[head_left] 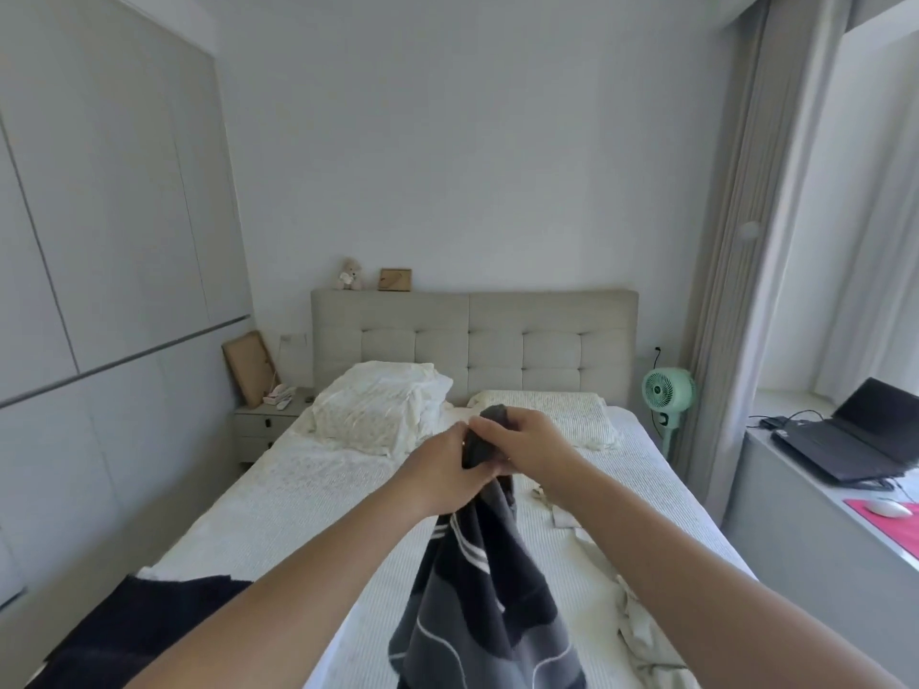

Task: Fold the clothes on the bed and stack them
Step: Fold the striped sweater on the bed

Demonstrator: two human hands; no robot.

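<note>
Head view: both arms reach fwd over the white ribbed-cover bed (258, 509). The left hand (442, 477) and the right hand (527, 447) are close together, both clamped on the top edge of a dark grey knitted garment w/ white stripes (477, 589). The fingers curl round a bunched part of the cloth, which is lifted in the air. The rest of it hangs down freely between the arms, towards the lower edge of the picture.

The garment looks soft and limp, prob. light to medium weight; it drapes in deep folds, so it will not keep a shape alone. It seems not slippery and not fragile. I judge the best grip is at two corners, e.g. the shoulders or the hem ends, hands moved well apart so the cloth opens flat before it is laid on the bed.

A black cloth (144, 624) lies at the bed's near left corner. A pale cream garment (631, 614) lies crumpled near the right side, not yet folded. Two pillows (378, 410) lie at the headboard.
</note>
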